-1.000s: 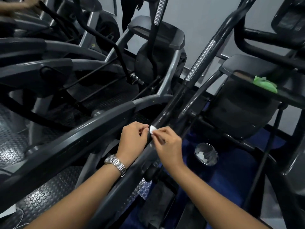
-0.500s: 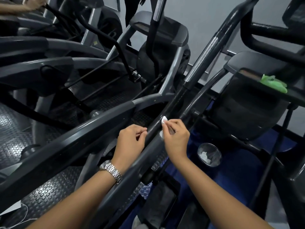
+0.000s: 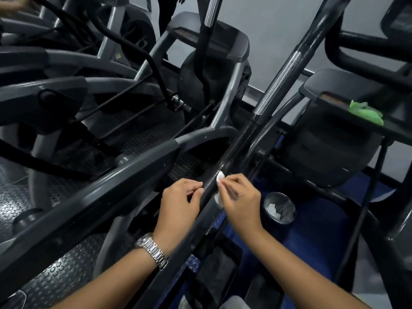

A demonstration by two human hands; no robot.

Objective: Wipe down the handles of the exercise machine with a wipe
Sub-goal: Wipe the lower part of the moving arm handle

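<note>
We look down on a dark exercise machine [image 3: 330, 152] in a row of similar machines. Its long black handle [image 3: 230, 156] runs diagonally from near left to far right, with a chrome grip section [image 3: 278, 79] further up.

Both hands are at the handle's lower stretch, close together but on opposite sides of it. The right hand [image 3: 239, 199] pinches a small white wipe [image 3: 220, 176] between thumb and fingertips and presses it on the handle's right side. The left hand [image 3: 180, 201] has its fingers curled in, tips against the left side of the handle, holding nothing we can see.

We judge the wiping to be under way on the lower part. The next move likely calls for sliding the wipe up toward the chrome grip, wrapping it round the handle.

A neighbouring machine's thick grey rail [image 3: 89, 197] crosses just left of the hands and crowds the left wrist. Studded rubber flooring [image 3: 55, 275] lies at near left. Right of the hands is a round bin [image 3: 279, 207] with crumpled white scraps inside. A green cloth [image 3: 365, 111] lies on the far right ledge. A metal watch [image 3: 152, 249] is on the left wrist.
</note>
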